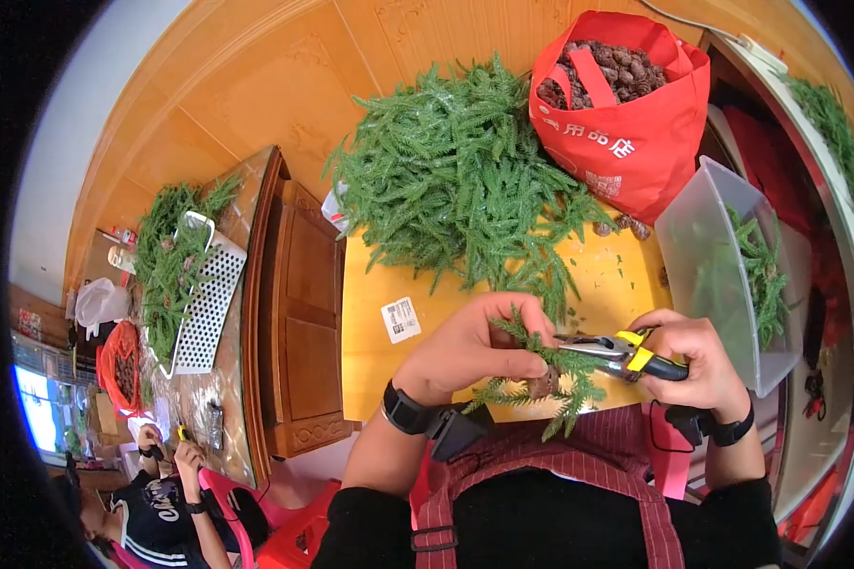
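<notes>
My left hand (pixel 474 346) grips a green conifer sprig (pixel 541 384) that has a small brown cone on it, just above my lap. In my right hand (pixel 697 365) are yellow-and-black handled pliers (pixel 617 351), their metal jaws pointing left at the sprig by my left fingers. A big heap of green sprigs (pixel 460 175) lies on the yellow table (pixel 380 360) right behind my hands.
A red bag of brown cones (pixel 626 104) stands at the back right. A clear plastic bin (pixel 721 266) with some sprigs sits to the right. At the left, another table carries sprigs and a white perforated tray (pixel 204 303); a seated person (pixel 161 503) works there.
</notes>
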The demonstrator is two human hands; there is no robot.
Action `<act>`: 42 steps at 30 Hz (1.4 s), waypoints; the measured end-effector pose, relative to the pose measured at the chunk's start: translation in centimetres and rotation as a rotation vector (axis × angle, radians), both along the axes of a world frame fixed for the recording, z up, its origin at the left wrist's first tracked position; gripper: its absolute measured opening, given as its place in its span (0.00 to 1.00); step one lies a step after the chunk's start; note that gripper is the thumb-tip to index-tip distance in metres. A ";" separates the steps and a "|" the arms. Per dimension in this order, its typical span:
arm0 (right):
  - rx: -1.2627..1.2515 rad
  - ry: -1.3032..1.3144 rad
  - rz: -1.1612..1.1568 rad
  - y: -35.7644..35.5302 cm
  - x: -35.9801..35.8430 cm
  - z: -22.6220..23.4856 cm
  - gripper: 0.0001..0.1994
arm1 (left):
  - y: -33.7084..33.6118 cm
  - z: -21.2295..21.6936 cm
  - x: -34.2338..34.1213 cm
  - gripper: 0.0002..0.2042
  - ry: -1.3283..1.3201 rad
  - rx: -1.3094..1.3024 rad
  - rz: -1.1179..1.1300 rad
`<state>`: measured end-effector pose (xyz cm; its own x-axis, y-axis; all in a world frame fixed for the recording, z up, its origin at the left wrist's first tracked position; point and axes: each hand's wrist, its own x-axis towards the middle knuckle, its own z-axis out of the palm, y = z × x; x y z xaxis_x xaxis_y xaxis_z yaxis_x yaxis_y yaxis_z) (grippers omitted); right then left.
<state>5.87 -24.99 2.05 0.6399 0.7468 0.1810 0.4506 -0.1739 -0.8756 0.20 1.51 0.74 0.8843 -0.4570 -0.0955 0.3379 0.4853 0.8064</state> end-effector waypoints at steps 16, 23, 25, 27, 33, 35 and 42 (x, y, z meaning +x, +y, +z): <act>-0.078 -0.084 -0.274 0.6 -0.9 0.0 0.10 | -1.4 -0.5 -0.2 0.08 -0.584 0.749 0.530; -0.067 -0.010 -0.092 -0.1 0.2 -0.2 0.11 | -0.6 0.5 -0.1 0.11 0.000 0.119 0.177; -0.008 -0.028 -0.075 0.1 0.2 -0.2 0.11 | -0.5 0.4 -0.1 0.11 0.022 0.071 0.145; 0.000 -0.037 -0.068 0.1 0.3 -0.3 0.11 | -0.4 0.0 -0.1 0.12 0.070 0.142 0.099; -0.024 -0.016 -0.081 -0.2 0.1 -0.4 0.10 | -0.2 0.1 0.0 0.12 0.067 0.099 0.061; -0.031 -0.022 -0.111 -0.2 -0.1 -0.3 0.10 | -0.6 0.0 0.0 0.12 0.055 0.094 0.093; -0.253 0.106 -0.312 0.5 -1.1 1.2 0.10 | -2.2 0.4 -0.4 0.10 -0.815 1.214 0.539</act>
